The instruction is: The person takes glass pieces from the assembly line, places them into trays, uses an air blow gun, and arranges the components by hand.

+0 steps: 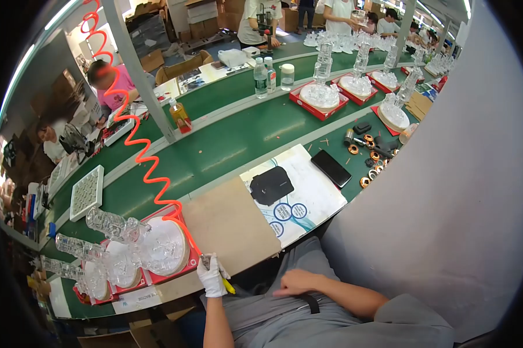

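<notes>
My left hand (212,276), in a white glove, is closed around a yellow-ended air tool (229,286). An orange coiled air hose (157,168) runs down to it from above; the glove hides most of the tool, so its exact kind does not show. Bare and loosely curled, my right hand (296,282) rests over my lap with nothing visible in it. Left of the glove, clear plastic assemblies on round white bases (165,246) sit in red trays (192,262), their clear towers leaning left. A brown board (229,217) lies on the bench just beyond my hands.
A black phone (331,169) and a flat black pouch (272,185) lie on a printed white box (325,203). Copper-coloured rings (364,182) and small parts are at right. More clear assemblies (319,95), bottles (260,78) and a white grid tray (87,192) stand farther off. Other people work beyond.
</notes>
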Available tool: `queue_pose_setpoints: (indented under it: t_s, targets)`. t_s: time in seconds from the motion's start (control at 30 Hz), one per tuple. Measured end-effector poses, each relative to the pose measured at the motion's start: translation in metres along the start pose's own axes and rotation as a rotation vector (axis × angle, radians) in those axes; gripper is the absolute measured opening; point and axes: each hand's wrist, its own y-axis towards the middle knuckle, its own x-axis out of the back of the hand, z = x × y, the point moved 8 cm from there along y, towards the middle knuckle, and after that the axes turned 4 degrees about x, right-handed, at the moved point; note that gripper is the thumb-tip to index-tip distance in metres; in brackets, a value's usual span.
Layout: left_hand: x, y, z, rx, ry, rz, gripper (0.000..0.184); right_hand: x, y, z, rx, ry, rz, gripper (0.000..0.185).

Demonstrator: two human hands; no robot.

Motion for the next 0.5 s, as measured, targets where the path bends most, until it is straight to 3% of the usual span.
queue_pose_setpoints:
  t_s: [0.07,0.17,0.27,0.37,0.5]
  targets:
    - [0.004,0.007,0.005,0.025,0.015,-0.026,0.01,-0.013,-0.007,0.006,0.015,0.052,0.044,0.06]
    - [0.009,0.012,0.017,-0.005,0.046,-0.045,0.01,-0.003,-0.011,-0.011,0.1,0.024,-0.257,0.06]
    - [0.015,0.01,0.021,-0.048,0.047,-0.045,0.009,-0.011,-0.007,-0.038,-0.016,-0.143,-0.412,0.056]
    - [0.015,0.005,0.019,-0.033,0.013,-0.05,0.008,-0.014,-0.009,-0.03,0.127,-0.114,-0.361,0.051]
    - [0.016,0.003,0.023,-0.063,0.002,-0.079,0.008,0.009,-0.025,-0.012,0.005,0.112,-0.11,0.05]
